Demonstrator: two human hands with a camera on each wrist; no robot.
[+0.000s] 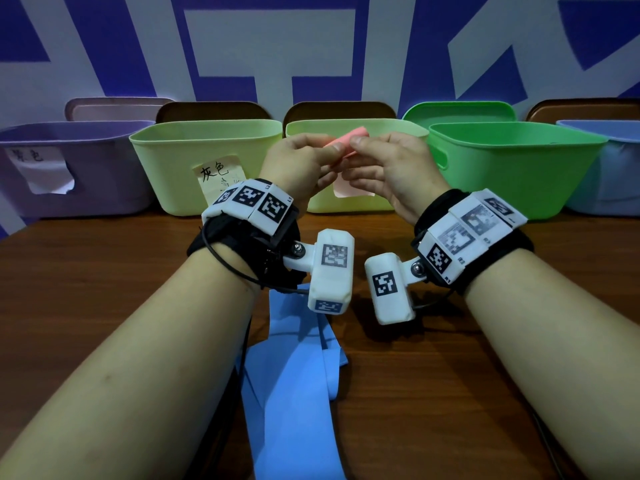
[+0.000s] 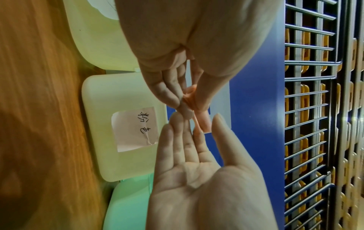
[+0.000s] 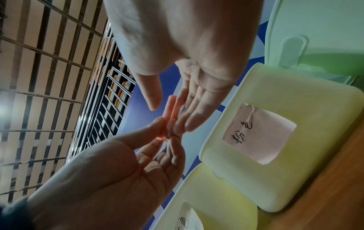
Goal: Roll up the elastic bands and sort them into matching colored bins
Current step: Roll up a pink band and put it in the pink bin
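Note:
A pink elastic band (image 1: 346,141), mostly rolled into a short tube, is held up between both hands in front of the pale yellow bin with the pink paper label (image 1: 346,206). My left hand (image 1: 333,158) pinches one end of it between thumb and fingertips (image 3: 157,126). My right hand (image 1: 357,154) has its fingers (image 3: 189,118) lying straight against the other end, while its thumb (image 3: 152,102) stands a little off the roll (image 3: 171,109). A blue band (image 1: 294,375) lies unrolled and crumpled on the wooden table (image 1: 450,375) under my wrists.
A row of open bins stands along the back of the table: purple (image 1: 69,174), yellow-green with a handwritten note (image 1: 173,161), the pink-labelled one, green (image 1: 512,168) and light blue (image 1: 616,174). Lids lean on the wall behind them.

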